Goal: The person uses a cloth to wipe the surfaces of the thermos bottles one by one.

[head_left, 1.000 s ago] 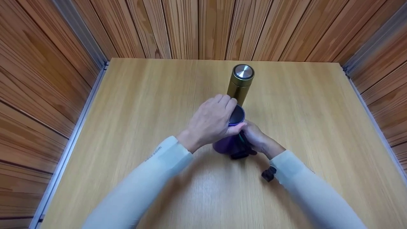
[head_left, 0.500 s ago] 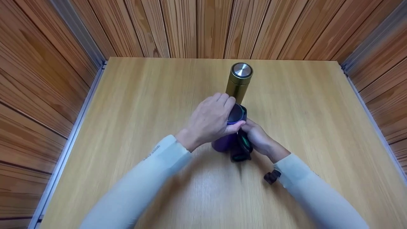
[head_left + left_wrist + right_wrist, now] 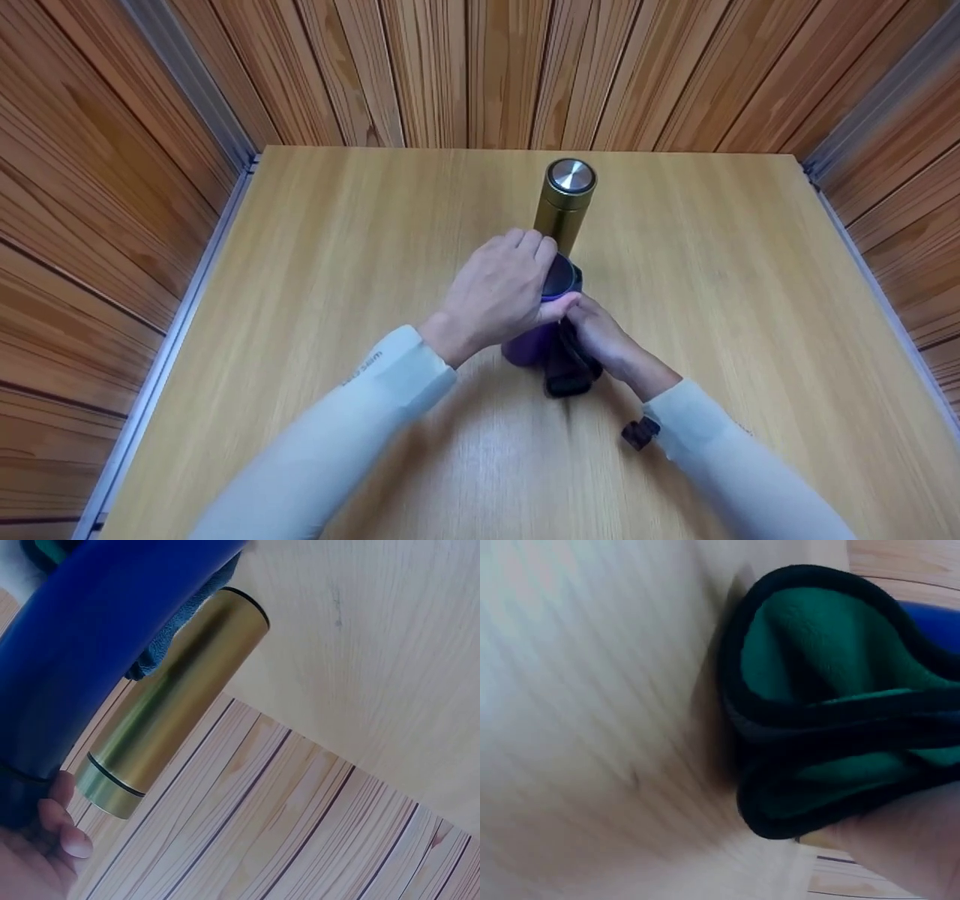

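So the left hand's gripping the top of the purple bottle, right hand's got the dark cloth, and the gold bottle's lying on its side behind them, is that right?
Not quite: the gold bottle is standing upright behind them, as the head view shows. The left hand does grip the purple bottle's top, and the right hand holds the dark cloth.

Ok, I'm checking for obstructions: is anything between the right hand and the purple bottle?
Yes: the folded cloth, which the right hand grips, lies between that hand and the lower part of the purple bottle. Whether any fingertip touches the bottle directly is hidden. The gold bottle stands beyond, not in between.
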`<state>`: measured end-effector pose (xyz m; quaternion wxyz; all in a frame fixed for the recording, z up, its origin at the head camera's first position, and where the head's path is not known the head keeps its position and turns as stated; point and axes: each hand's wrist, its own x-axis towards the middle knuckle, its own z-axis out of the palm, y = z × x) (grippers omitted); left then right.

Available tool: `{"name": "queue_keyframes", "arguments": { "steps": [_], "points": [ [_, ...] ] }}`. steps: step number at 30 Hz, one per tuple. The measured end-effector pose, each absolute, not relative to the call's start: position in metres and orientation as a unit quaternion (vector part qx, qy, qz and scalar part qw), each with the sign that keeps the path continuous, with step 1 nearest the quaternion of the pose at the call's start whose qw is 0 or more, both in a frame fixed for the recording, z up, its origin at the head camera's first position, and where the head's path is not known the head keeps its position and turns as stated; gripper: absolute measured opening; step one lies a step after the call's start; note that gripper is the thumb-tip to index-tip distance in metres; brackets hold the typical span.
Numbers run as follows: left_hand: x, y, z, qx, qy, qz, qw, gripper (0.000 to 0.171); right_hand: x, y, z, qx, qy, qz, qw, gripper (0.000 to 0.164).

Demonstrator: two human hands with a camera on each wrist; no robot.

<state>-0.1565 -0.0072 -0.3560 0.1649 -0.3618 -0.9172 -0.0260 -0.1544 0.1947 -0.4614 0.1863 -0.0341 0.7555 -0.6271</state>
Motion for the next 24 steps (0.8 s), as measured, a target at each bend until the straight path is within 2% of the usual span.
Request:
{"name": "queue_keyframes", "arguments": {
  "steps": [6,10,16,24],
  "points": [
    [-0.154,-0.004,-0.356,-0.356,-0.919,-0.001,0.172,0.071,-0.133,0.193,-0.455,-0.022,0.717,-0.672,0.183,0.055],
    [-0.152,-0.003,-0.354,-0.35,-0.92,0.018,0.174,0.072,-0.12,0.19,-0.45,-0.008,0.712,-0.685,0.155,0.052],
    [-0.149,-0.001,-0.347,-0.333,-0.931,0.025,0.15,0.072,-0.105,0.187,-0.453,-0.069,0.744,-0.66,0.078,0.05],
    [-0.143,0.006,-0.337,-0.299,-0.947,0.024,0.115,0.069,-0.094,0.184,-0.458,-0.138,0.779,-0.61,0.029,0.048]
  ]
}}
